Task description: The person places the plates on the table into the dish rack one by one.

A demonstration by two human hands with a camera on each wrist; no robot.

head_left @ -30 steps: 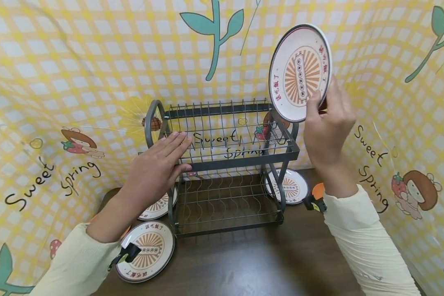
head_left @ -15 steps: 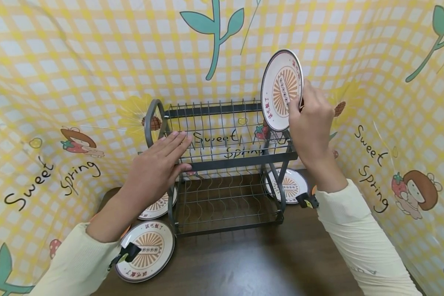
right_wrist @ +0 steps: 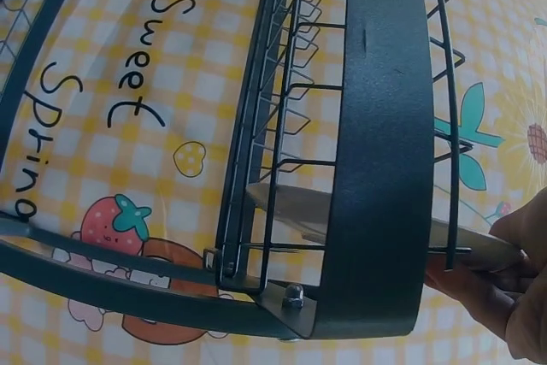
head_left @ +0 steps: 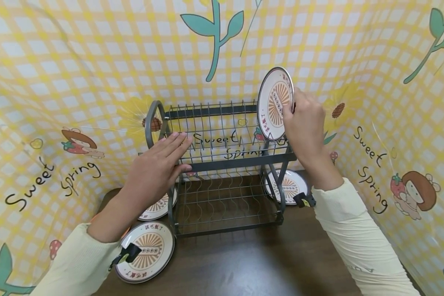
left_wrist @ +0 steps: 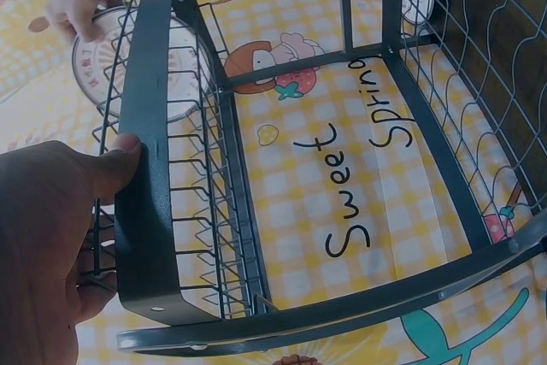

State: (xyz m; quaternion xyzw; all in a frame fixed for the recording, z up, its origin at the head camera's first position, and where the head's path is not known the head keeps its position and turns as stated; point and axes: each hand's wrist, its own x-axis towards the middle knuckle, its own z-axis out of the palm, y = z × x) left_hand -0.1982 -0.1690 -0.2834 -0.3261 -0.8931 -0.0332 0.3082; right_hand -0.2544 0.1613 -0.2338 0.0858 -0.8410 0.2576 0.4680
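Head view: the right hand (head_left: 305,119) is grasping a plate (head_left: 275,102) by its right side, the thumb lying on the printed face. The plate is standing nearly upright, leaning a little, at the right end of the upper tier of a dark metal rack (head_left: 240,162). In the right wrist view its lower part is reaching in between the wires there; whether it is touching the tier's bottom, I cannot tell.

The left hand (head_left: 159,164) is clasping nothing; it is resting on the left end of that tier, its fingers lying straight over the wires and its thumb pressing the front rail.

The rack is standing on a brown table (head_left: 244,267). A near plate (head_left: 149,250) is lying face up just beside its front left corner, partly covered by a black wrist mount (head_left: 129,251). A rear plate (head_left: 159,206) is lying behind that one, partly hidden, and a right plate (head_left: 290,187) is lying by the rack's right side. A yellow checked cloth (head_left: 96,61) is hanging behind.
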